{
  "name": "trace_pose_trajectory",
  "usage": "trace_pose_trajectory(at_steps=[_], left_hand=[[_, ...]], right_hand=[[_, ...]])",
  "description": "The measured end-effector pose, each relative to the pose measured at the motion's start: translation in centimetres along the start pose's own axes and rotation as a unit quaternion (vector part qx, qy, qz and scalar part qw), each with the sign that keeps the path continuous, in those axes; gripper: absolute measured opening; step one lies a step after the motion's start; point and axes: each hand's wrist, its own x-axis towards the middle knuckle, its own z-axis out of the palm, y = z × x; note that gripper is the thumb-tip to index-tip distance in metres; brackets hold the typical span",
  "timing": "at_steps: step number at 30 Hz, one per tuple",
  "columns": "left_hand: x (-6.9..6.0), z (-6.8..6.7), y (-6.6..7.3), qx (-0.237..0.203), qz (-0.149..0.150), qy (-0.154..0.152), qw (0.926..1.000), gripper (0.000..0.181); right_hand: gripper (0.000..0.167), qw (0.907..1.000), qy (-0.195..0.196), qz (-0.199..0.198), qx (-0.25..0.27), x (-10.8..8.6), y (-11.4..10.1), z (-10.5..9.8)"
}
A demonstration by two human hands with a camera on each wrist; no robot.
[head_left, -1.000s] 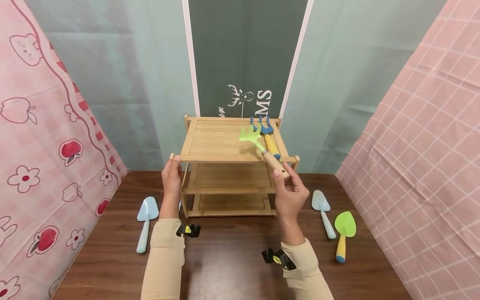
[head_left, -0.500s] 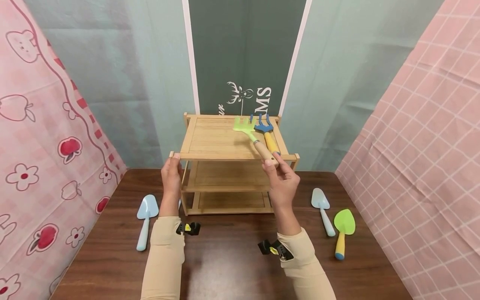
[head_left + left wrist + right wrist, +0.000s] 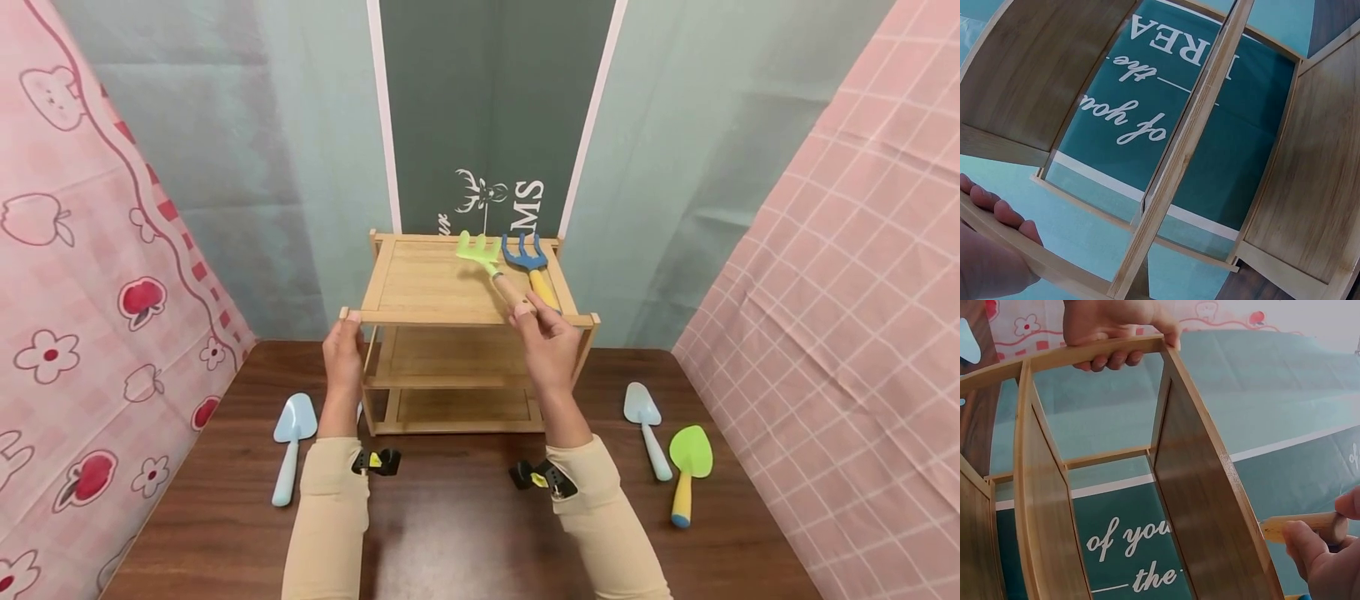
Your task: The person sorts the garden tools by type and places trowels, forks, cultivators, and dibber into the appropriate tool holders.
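The left hand [image 3: 343, 348] wraps its fingers round the near left leg of the rack [image 3: 420, 279]. Right of them, the rake [image 3: 510, 289] slants over the top, tines pointing away and leftward from the right hand [image 3: 551, 346], whose fingers pinch its handle end; the fork [image 3: 535, 267] lies just beyond them.

So the right hand [image 3: 549, 343] has slid over to the left and a bit further in since a second ago, and the green rake [image 3: 500, 279] went with it. Its prongs used to overlap the blue fork [image 3: 535, 267] from this angle, now they're just left of it. The handle end was sticking out past the wooden rack [image 3: 420, 279], now it's up by the front edge. The right sleeve [image 3: 596, 500] shifted left too.
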Motion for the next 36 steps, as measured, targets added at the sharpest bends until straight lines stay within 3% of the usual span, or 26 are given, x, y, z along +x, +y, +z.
trace_pose_trajectory(at_steps=[6, 16, 25, 36], left_hand=[[-0.3, -0.2, -0.2, 0.001, -0.004, -0.004, 1.0, 0.044], [-0.3, -0.2, -0.4, -0.01, -0.006, -0.003, 0.9999, 0.044], [-0.2, 0.0, -0.3, 0.005, -0.002, -0.003, 1.0, 0.039], [0.1, -0.1, -0.2, -0.007, -0.003, -0.002, 1.0, 0.041]], right_hand=[[0.038, 0.9966, -0.02, 0.008, -0.079, 0.7, 0.3, 1.2], [0.042, 0.9782, -0.058, -0.032, -0.197, 1.5, 0.6, 2.4], [0.041, 0.9712, -0.055, -0.069, -0.221, 2.1, 1.3, 2.8], [0.037, 0.9697, -0.091, -0.054, -0.22, 2.6, 1.4, 3.3]])
